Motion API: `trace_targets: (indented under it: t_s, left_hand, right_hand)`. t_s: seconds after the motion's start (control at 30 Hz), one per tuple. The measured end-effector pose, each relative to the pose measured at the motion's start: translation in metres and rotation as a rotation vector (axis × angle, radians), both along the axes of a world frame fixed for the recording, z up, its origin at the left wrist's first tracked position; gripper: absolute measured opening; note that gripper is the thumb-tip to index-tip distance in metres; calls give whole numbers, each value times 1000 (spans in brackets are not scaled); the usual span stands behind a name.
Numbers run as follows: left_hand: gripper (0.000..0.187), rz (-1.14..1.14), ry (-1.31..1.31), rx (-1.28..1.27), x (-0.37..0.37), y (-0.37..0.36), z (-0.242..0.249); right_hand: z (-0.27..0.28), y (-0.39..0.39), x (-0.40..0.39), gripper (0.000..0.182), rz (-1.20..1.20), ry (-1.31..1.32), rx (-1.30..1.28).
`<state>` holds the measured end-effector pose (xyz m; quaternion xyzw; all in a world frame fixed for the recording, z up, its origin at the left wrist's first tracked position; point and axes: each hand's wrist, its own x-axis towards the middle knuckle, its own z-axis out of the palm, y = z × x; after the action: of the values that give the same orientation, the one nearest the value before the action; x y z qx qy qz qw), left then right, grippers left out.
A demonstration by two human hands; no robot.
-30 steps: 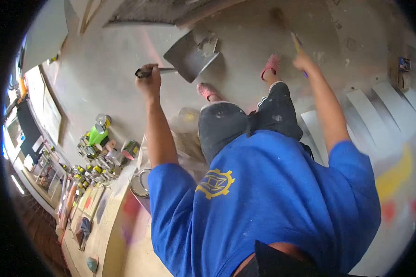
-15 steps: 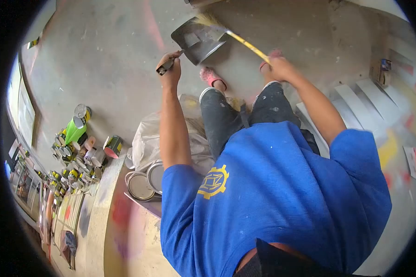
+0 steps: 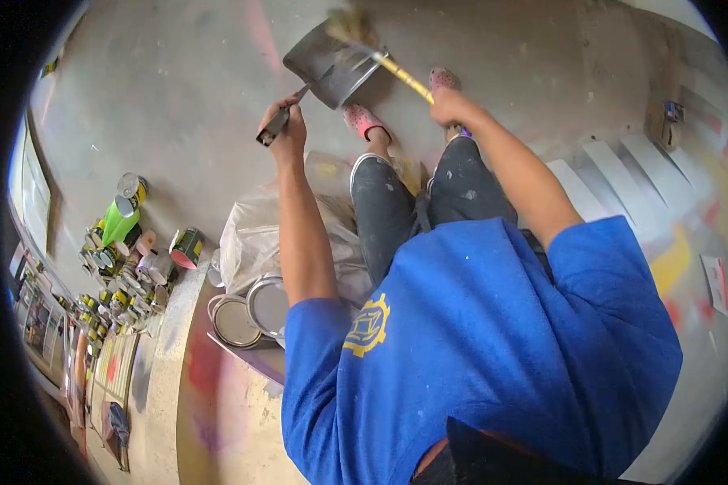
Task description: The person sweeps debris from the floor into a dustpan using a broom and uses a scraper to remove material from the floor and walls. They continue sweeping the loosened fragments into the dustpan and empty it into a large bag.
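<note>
My left hand [image 3: 286, 128] is wrapped round the dark handle of a dustpan [image 3: 319, 61]. The dustpan's wide grey pan lies on the floor ahead of my feet. In my right hand [image 3: 455, 108] is the yellow handle of a broom [image 3: 408, 79], its fingers closed round it. The straw-coloured bristles are smeared by motion and reach over the far side of the pan. What the pan holds is too blurred to make out. A pink clog [image 3: 364, 121] on my foot is close to the pan's near edge.
Paint cans [image 3: 188, 246] and several other tins crowd the left side. A whitish plastic sack [image 3: 255, 234] and round cans [image 3: 236, 322] stand beside my left leg. White panels [image 3: 615, 174] lie at the right, near a small box [image 3: 673, 113].
Both hands have shifted left in the view, with the dustpan and broom. The broom's bristles have swung left and up over the pan, and its handle is shorter in view.
</note>
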<state>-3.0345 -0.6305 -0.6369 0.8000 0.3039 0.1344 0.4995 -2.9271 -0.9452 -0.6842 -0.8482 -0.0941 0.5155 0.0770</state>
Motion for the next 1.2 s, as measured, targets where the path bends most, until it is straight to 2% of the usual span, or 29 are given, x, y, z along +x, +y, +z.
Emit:
trace_targets:
  t_s: [0.03,0.1,0.13,0.17,0.23,0.3,0.37,0.43,0.5,0.6,0.67,0.7,0.77,0.87,0.93,1.0,1.03,1.1,1.17,1.2]
  left_hand:
    - [11,15,-40,-72,-1,0,-6]
    - [10,7,1,-43,2,-1,5]
    - [10,7,21,-27,3,-1,10]
    - [10,13,50,1,5,0,12]
    - [10,24,121,55,4,0,14]
    - [11,26,54,32,2,0,5]
    - [11,35,-3,13,2,1,4]
    - [11,67,-50,-7,-1,3,17]
    - [11,61,-74,30,-2,10,18]
    - [10,99,-88,-16,-8,15,33]
    - [10,113,-105,-43,-22,26,47]
    - [11,107,-64,-1,-33,34,58]
    - [12,164,-69,-15,-52,45,84]
    - [15,363,-119,-136,-85,60,137]
    - [15,458,-170,-141,-112,76,164]
    - [15,514,-71,-72,-131,96,195]
    - [14,545,-131,-107,-144,104,206]
    - [14,595,-201,-115,-162,116,229]
    - [14,649,-193,-53,-194,135,246]
    - [15,637,-237,-84,-207,142,256]
  right_hand:
    - [17,-1,-20,24,16,65,9]
    - [112,-13,-34,34,-65,-40,197]
    - [133,-30,-43,39,-55,-57,182]
    - [145,-49,-44,45,-45,-74,166]
    - [143,-78,-36,39,-228,-111,95]
    - [142,-61,-2,36,-317,-130,-27]
    - [43,-71,31,29,-165,-106,-106]
    - [23,-18,43,23,-98,-172,-125]
    - [-50,-8,24,21,163,-230,-59]
    - [34,21,2,19,274,-113,-38]
    - [39,-13,-5,25,223,-133,98]
    - [57,-30,-11,27,-53,-138,147]
    - [145,-41,-9,30,-159,-130,175]
    - [170,-106,-7,30,-48,-116,-190]
    - [206,-106,5,31,-112,-203,-164]
    - [200,-108,14,28,62,-260,-79]
    - [195,-106,18,27,144,-284,-38]
    - [182,-77,32,23,45,-156,141]
    - [127,-29,30,27,-61,94,349]
    - [29,-24,32,33,491,-106,686]
